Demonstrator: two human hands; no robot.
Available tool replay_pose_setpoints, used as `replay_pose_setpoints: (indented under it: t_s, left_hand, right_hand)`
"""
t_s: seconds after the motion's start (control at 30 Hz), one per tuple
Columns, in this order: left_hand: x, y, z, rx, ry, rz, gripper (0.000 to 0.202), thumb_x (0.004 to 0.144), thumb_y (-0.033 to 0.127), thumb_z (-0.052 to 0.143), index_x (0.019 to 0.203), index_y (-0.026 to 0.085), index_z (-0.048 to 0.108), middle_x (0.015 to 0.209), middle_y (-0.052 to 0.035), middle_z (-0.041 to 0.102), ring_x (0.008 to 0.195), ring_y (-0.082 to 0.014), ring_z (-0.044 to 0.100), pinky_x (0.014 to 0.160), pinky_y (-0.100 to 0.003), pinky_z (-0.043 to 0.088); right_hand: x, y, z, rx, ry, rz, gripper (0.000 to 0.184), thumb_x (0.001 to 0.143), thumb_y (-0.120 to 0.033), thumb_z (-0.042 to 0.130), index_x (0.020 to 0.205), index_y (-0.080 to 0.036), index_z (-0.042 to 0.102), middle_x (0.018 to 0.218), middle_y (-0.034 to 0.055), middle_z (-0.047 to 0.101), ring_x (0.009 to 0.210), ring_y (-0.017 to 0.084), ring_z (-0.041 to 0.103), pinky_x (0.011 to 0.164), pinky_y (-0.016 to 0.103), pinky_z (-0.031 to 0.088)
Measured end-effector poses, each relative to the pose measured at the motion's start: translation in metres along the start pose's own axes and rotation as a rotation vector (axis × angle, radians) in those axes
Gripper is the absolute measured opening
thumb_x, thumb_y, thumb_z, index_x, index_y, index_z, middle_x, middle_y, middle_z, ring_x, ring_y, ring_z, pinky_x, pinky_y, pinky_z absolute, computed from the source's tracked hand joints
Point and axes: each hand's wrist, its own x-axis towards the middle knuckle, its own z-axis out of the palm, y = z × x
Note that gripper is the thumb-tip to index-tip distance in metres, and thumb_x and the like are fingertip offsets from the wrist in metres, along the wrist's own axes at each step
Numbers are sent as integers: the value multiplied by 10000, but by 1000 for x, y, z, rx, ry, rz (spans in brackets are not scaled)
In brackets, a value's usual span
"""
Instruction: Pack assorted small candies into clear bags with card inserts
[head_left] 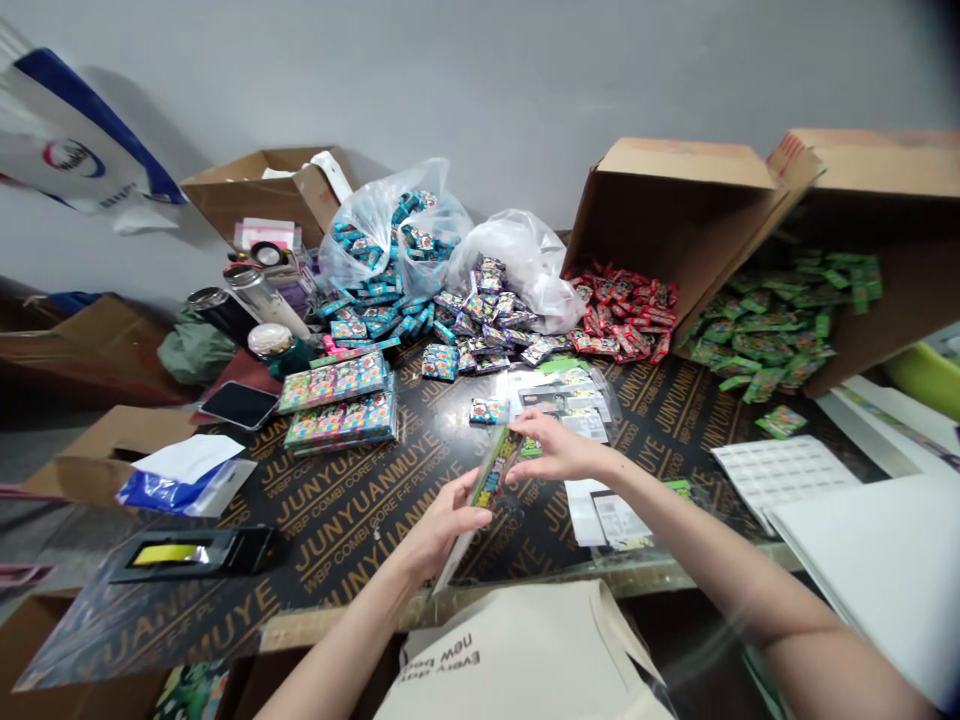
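Note:
Both my hands hold one long clear packet filled with small colourful candy packs [491,473], tilted above the black plywood table [352,500]. My left hand [442,522] grips its lower end, fingers closed round it. My right hand [556,450] pinches its upper end. Just beyond my right hand lie several flat clear bags [574,400] and one loose candy pack [487,410]. Two filled packets [341,400] are stacked to the left.
Heaps of candy line the back: blue ones in a plastic bag [390,250], purple ones [487,310], red ones [626,310] and green ones [772,320] spilling from tipped cardboard boxes. Flasks, a phone [238,404], a tape dispenser [191,552] sit left; label sheets [784,465] right.

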Motion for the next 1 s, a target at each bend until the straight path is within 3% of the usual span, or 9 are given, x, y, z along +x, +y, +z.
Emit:
replay_pose_setpoints:
  t_s: [0.07, 0.2, 0.27, 0.37, 0.5, 0.57, 0.7, 0.87, 1.0]
  left_hand:
    - [0, 5, 1, 58, 17, 29, 503, 624, 281, 678, 1108, 173, 597, 1042, -49, 637, 957, -224, 528, 887, -309, 330]
    - [1, 2, -2, 65, 101, -119, 321, 705, 335, 628, 960, 142, 662, 756, -24, 659, 652, -148, 535, 657, -248, 369]
    - [1, 0, -3, 2, 94, -150, 341, 724, 377, 599, 961, 140, 662, 767, -41, 662, 667, -160, 546, 648, -255, 377]
    - [1, 0, -3, -45, 17, -159, 427, 700, 385, 611, 1058, 153, 625, 933, -79, 656, 823, -211, 562, 715, -287, 396]
    - [1, 3, -1, 6, 6, -67, 483, 647, 263, 673, 1116, 182, 589, 1028, -48, 623, 945, -202, 520, 813, -267, 366]
    - [1, 3, 1, 44, 41, -37, 446, 647, 235, 679, 1083, 179, 606, 960, -29, 630, 894, -178, 522, 777, -238, 368]
    - [3, -1, 3, 50, 171, -167, 294, 692, 320, 647, 939, 162, 657, 686, 14, 595, 564, -96, 452, 532, -199, 325]
    - [10, -9, 3, 0, 240, -179, 266, 696, 344, 648, 858, 133, 644, 598, 23, 548, 489, -67, 398, 478, -184, 293]
    - [11, -13, -3, -37, 327, -99, 270, 707, 374, 637, 817, 128, 625, 596, 10, 565, 477, -75, 432, 477, -189, 318]
  right_hand:
    - [-3, 2, -1, 2, -49, 68, 445, 686, -452, 657, 1024, -175, 574, 854, 35, 616, 839, 184, 475, 804, 316, 359]
    - [-2, 8, 6, 239, 8, 150, 636, 673, -382, 675, 1237, -214, 432, 929, 24, 611, 776, 157, 521, 768, 305, 408]
    - [0, 10, 8, 405, 47, 129, 545, 670, -367, 670, 1166, -212, 506, 910, 11, 614, 739, 146, 543, 715, 278, 435]
    - [3, 8, 6, 472, -3, 80, 271, 685, -372, 647, 872, -176, 656, 752, -4, 627, 686, 146, 548, 657, 259, 448]
    - [4, 5, 0, 413, -36, 65, 217, 621, -365, 699, 701, -164, 677, 609, -20, 615, 595, 129, 536, 574, 222, 439]
    - [4, 5, -1, 391, -41, 69, 227, 592, -339, 723, 734, -170, 674, 616, -24, 620, 585, 123, 534, 553, 208, 432]
    - [9, 8, 4, 444, -17, 108, 318, 588, -270, 724, 886, -196, 641, 680, -28, 620, 580, 117, 532, 533, 206, 430]
    - [14, 10, 10, 504, 129, 103, 376, 596, -263, 726, 952, -202, 620, 769, -12, 613, 658, 138, 559, 644, 265, 458]
    - [12, 12, 16, 347, 618, 168, 448, 533, -284, 780, 955, -222, 641, 935, 36, 622, 930, 215, 539, 859, 360, 403]
